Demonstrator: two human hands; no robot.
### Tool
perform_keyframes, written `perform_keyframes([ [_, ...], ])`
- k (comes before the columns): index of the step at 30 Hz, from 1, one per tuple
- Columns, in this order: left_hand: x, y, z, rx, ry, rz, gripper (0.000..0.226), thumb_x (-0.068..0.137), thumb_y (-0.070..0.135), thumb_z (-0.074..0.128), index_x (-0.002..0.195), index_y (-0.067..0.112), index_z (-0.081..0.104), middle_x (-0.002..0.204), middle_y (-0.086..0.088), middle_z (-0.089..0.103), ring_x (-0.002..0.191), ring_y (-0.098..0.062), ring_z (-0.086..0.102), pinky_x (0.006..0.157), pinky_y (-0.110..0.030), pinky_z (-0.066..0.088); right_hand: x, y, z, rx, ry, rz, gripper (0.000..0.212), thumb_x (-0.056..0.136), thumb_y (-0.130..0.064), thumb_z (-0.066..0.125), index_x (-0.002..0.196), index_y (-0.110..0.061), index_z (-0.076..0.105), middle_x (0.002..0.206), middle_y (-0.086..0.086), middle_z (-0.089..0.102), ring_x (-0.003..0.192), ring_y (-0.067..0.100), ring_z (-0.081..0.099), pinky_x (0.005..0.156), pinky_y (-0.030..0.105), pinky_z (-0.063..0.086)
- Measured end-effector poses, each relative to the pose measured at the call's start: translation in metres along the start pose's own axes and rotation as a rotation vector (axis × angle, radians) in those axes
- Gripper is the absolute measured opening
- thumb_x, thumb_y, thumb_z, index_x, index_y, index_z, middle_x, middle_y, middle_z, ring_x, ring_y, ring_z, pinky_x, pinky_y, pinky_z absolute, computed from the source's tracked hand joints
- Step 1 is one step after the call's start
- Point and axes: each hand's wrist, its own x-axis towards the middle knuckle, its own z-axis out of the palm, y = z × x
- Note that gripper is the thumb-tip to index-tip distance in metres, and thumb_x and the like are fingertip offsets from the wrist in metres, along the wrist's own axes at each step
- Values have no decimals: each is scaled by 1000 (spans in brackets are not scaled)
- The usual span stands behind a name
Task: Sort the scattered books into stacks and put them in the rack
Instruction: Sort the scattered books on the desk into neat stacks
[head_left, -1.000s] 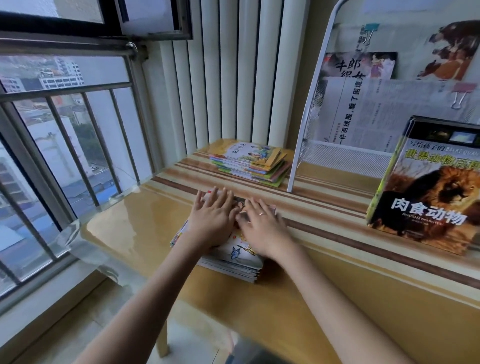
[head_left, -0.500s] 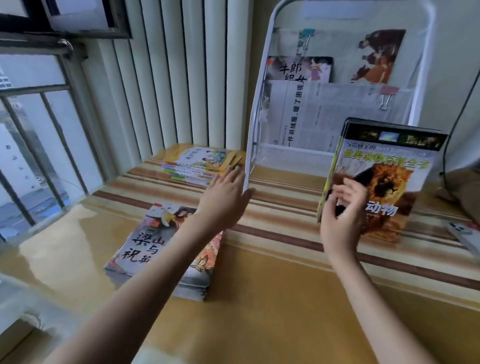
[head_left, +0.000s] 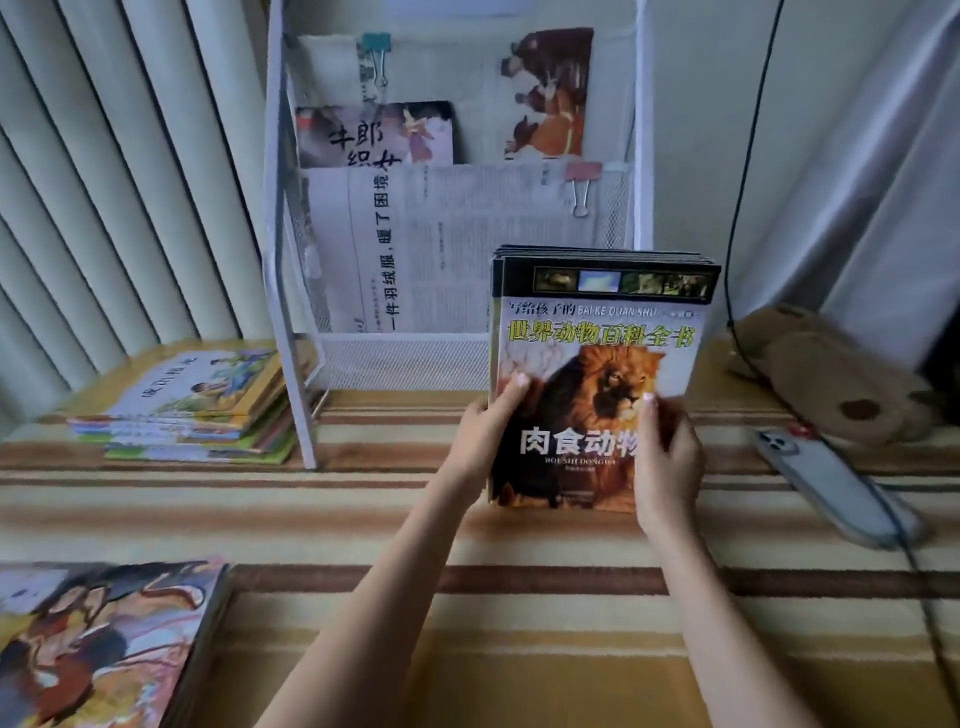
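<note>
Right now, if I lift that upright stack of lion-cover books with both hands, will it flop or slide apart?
Probably stiff: the lion-cover book stack stands upright, unbent. Several staggered top edges suggest the books could slip apart. Left hand and right hand clamping both sides should help.

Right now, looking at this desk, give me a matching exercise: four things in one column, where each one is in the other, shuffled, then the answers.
Things:
1. lion books
2. picture-book stack
3. phone
4. newspaper

Places:
A. lying flat left of the white rack
B. standing inside the rack's mesh pocket
C. held upright by the left hand and right hand
D. lying at the right on the striped tabletop, near a black cable

Pairs: 1-C, 2-A, 3-D, 4-B
</note>
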Motion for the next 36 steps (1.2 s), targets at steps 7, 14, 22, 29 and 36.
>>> perform_keyframes([
  [7, 6, -16, 20, -32, 332, 279, 41, 80, 53, 58, 49, 27, 61, 47, 15, 55, 47, 7, 48, 47, -8, 38, 0, 9, 6, -73, 149, -136, 43, 83, -60, 43, 86, -19, 55, 82, -5, 60, 74, -6, 54, 63, 5, 35],
  [14, -26, -4, 20, 24, 448, 307, 61, 84, 52, 60, 40, 25, 27, 40, 13, 24, 43, -3, 20, 42, -20, 16, -20, -18, -3, -109, 172, -215, 58, 83, -54, 42, 88, 1, 60, 84, 15, 63, 79, 23, 55, 67, 24, 33],
  [22, -119, 29, -14, 174, 533, 561, 45, 73, 62, 51, 41, 30, 44, 38, 9, 31, 41, -6, 24, 44, -19, 16, -95, -63, -20, 70, 106, -219, 52, 84, -52, 39, 91, -5, 57, 86, 7, 60, 79, 18, 53, 68, 21, 35],
  [29, -187, 11, -38, 151, 553, 568, 43, 74, 61, 52, 51, 24, 47, 49, 8, 43, 50, -8, 38, 50, -29, 31, -155, -71, -43, 128, -34, -244, 46, 86, -52, 37, 87, -8, 53, 80, 2, 54, 75, 14, 50, 69, 19, 39],
  [36, -210, 4, -59, 101, 329, 648, 22, 84, 43, 50, 100, 33, 61, 92, 26, 68, 89, 11, 60, 76, -6, 42, -167, -78, -47, 271, -204, -212, 35, 86, -49, 44, 109, -24, 53, 80, -25, 59, 75, -12, 54, 66, 7, 39],
])
